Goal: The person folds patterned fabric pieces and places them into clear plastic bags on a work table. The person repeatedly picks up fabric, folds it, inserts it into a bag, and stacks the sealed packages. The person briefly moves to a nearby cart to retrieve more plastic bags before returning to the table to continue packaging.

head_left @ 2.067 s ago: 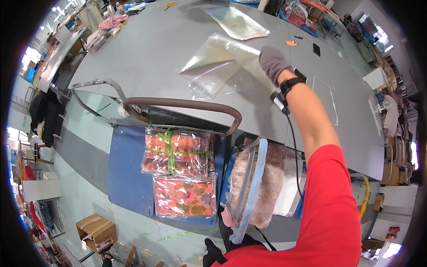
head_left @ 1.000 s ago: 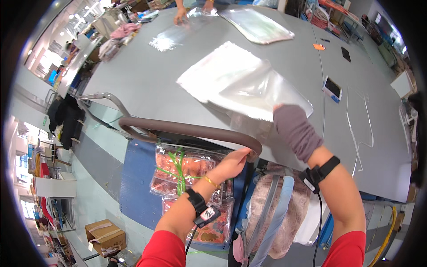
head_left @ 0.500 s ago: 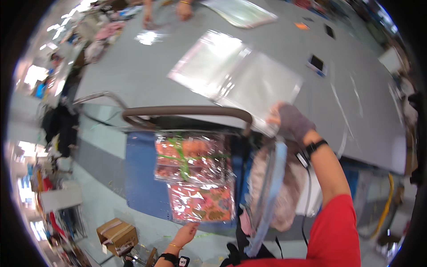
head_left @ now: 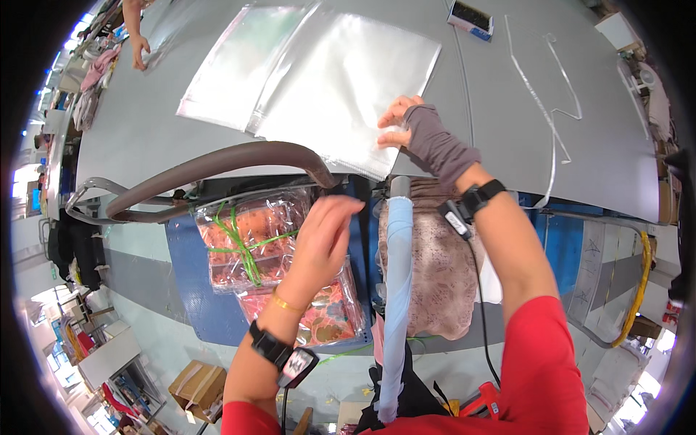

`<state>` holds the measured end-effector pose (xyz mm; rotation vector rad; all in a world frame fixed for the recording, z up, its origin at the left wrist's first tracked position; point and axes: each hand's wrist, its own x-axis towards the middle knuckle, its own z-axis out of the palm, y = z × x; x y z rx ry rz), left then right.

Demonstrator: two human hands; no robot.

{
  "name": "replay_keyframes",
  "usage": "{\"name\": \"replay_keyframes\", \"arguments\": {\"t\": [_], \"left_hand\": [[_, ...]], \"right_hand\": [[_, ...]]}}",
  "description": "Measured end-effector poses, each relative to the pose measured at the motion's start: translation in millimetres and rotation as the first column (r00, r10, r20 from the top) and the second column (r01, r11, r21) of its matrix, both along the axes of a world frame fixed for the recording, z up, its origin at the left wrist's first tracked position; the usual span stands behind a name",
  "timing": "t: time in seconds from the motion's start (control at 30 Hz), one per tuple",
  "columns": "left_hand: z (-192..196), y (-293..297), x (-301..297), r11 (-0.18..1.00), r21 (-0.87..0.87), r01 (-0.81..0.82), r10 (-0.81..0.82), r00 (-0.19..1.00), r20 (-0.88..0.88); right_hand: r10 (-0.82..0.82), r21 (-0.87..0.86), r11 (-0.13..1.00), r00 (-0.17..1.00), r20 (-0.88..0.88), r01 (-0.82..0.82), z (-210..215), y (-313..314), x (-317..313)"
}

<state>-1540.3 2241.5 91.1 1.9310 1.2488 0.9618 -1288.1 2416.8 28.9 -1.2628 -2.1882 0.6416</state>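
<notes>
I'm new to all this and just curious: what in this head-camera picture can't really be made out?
- Lower orange packet: partly covered by the left hand and forearm.
- Patterned fabric: hidden in part behind the pale blue strap and the right forearm.
- Small dark device on the grey table: too small to identify.
- Another person's hand: arm cut off at the top edge.
- Right hand on the clear bags: grip unclear.
</notes>
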Motion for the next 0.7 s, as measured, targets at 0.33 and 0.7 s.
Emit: {"name": "replay_keyframes", "arguments": {"t": [0.33,0.7], "left_hand": [[-39.6,67.9,53.3,0.948,0.293,-0.127,0.19,0.961,-0.2],[-62.1,120.5,60.3,0.929,0.107,-0.354,0.368,0.914,-0.17]], "right_hand": [[-0.193,-0.288,0.947,0.968,-0.158,0.142,-1.9,9.1,-6.4],[0.24,0.207,0.953,0.969,-0.064,-0.223,3.9,5.8,17.2]]}}
